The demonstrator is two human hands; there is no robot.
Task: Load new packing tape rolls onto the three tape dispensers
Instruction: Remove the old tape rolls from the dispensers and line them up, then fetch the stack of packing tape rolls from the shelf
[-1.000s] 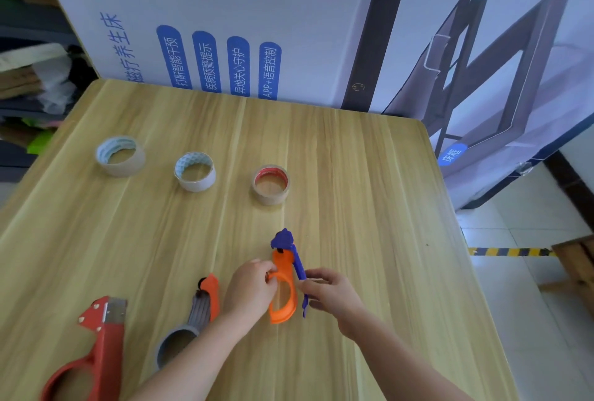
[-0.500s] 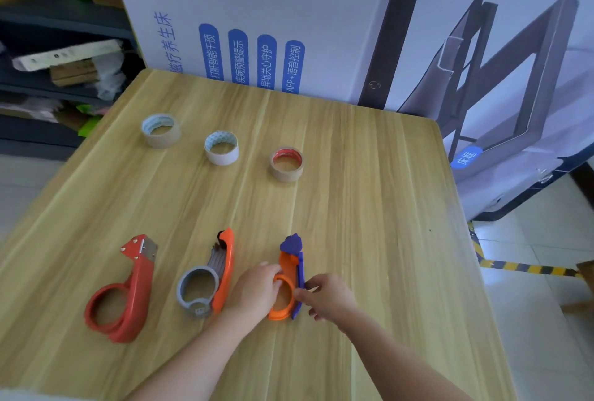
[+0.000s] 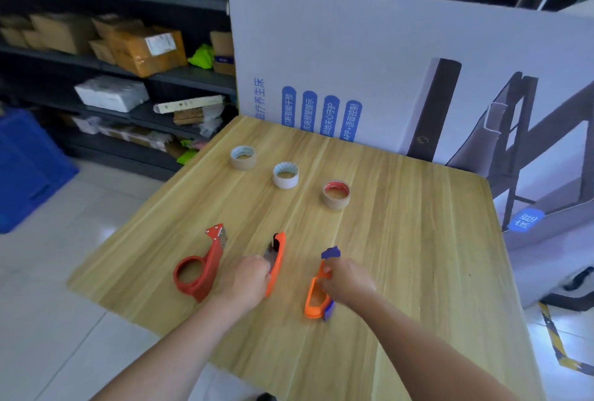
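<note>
Since half a second ago, the left hand (image 3: pixel 246 278) has shifted off the orange-and-purple dispenser (image 3: pixel 316 294) onto the middle one, and the view has pulled back to take in shelves at the far left.

On the wooden surface (image 3: pixel 401 256), three tape rolls lie flat in a slanted row toward 12 o'clock: a roll with a pale blue core (image 3: pixel 243 157) farthest left, a white roll (image 3: pixel 285 174) next, and a brown roll with a red core (image 3: pixel 336 195) to the right, each well apart from its neighbour.

Nearer the person, three dispensers lie in a row. At 9 o'clock from the left hand lies the red dispenser (image 3: pixel 201 267), untouched, its ring empty and its toothed head pointing to 12 o'clock. Beside it lies the orange-and-grey dispenser (image 3: pixel 277 260); the left hand is curled over its near end, covering the ring, but whether the fingers truly grip it cannot be told. At 3 o'clock from that, the orange-and-purple dispenser rests on the surface with its purple tip toward 12 o'clock. The right hand (image 3: pixel 347 278) is closed around its middle, fingertips pinching the orange body.

Behind the surface, at 12 o'clock, stands a large white printed carton (image 3: pixel 369 56).
</note>
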